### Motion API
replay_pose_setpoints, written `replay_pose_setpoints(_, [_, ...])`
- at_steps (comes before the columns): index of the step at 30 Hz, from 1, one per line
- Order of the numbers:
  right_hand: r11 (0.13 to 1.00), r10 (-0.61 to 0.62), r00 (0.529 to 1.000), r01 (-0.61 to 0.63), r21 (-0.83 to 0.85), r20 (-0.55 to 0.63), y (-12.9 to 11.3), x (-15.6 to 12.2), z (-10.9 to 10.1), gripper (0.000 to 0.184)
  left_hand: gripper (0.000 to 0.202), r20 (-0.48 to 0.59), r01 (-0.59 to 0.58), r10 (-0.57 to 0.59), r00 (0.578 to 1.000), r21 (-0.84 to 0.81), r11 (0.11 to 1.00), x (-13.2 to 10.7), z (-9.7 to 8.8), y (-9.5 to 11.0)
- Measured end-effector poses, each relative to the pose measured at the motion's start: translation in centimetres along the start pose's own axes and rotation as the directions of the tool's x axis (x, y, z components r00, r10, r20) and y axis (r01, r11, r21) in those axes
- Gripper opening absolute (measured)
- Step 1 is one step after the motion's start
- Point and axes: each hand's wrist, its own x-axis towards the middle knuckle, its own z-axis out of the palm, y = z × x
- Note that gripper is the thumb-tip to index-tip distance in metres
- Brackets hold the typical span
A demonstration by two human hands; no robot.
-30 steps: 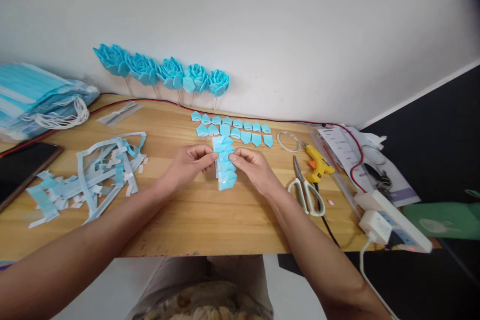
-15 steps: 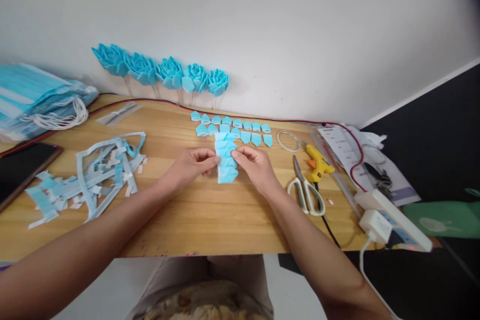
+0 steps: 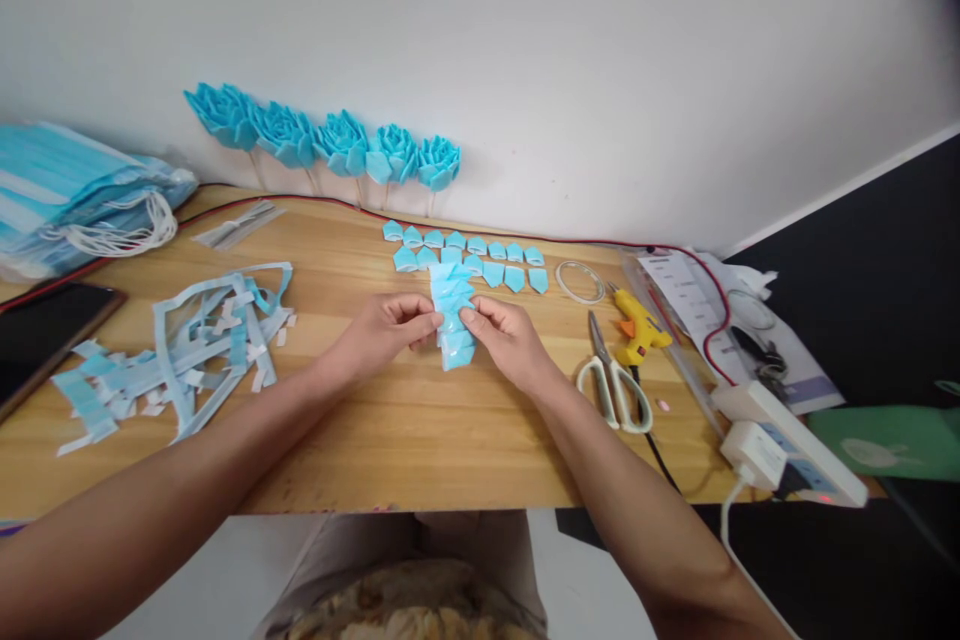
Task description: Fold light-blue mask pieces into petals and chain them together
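Observation:
Between my two hands is a light blue strip of overlapping folded petals (image 3: 454, 345), held upright over the table with a shiny patch near its middle. My left hand (image 3: 390, 328) pinches its left edge between thumb and fingers. On the opposite edge, my right hand (image 3: 501, 328) grips it the same way, the thumb lying on the front. Just behind the strip, two rows of loose blue folded petals (image 3: 493, 273) lie on the wood. Several blue fabric roses on sticks (image 3: 342, 145) lean against the wall at the back.
White-handled scissors (image 3: 613, 385), a yellow glue gun (image 3: 640, 328) and a clear tape ring (image 3: 580, 282) lie at right, near a power strip (image 3: 795, 445). Mask scraps (image 3: 202, 350), a phone (image 3: 52, 335) and a bag of masks (image 3: 71, 195) occupy the left.
The strip has bent and twisted slightly between my hands, its lower end shifting right. My right thumb has moved a little inward and down. Both hands keep their hold.

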Motion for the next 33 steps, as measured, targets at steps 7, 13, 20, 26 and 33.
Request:
replay_pose_setpoints(7, [0.999,0.003,0.999,-0.005,0.042,0.039,-0.5,0.1,-0.4,0.034,0.028,-0.083,0.017,-0.017,0.996,0.000,1.000,0.0,-0.2,0.4])
replay_pose_setpoints(13, [0.998,0.041,0.998,-0.039,0.052,-0.043,-0.3,0.1,-0.3,0.032,0.038,-0.089,0.011,-0.011,0.996,-0.003,1.000,-0.1,-0.1,0.6])
replay_pose_setpoints(20, [0.999,0.036,0.997,-0.035,0.021,-0.073,-0.2,0.1,-0.3,0.035,0.036,-0.044,0.065,-0.065,0.997,0.008,0.998,0.2,-0.2,-0.3])
replay_pose_setpoints(26, [0.998,0.014,1.000,-0.013,0.066,-0.016,-0.3,0.0,-0.1,0.039,0.032,-0.092,0.038,-0.037,0.995,0.009,0.999,0.2,-0.1,-0.1])
replay_pose_setpoints(33, [0.997,0.046,0.999,-0.045,0.058,-0.026,0.0,0.0,-0.1,0.031,0.036,-0.024,0.059,-0.058,0.998,0.051,0.997,0.0,-0.1,0.3])
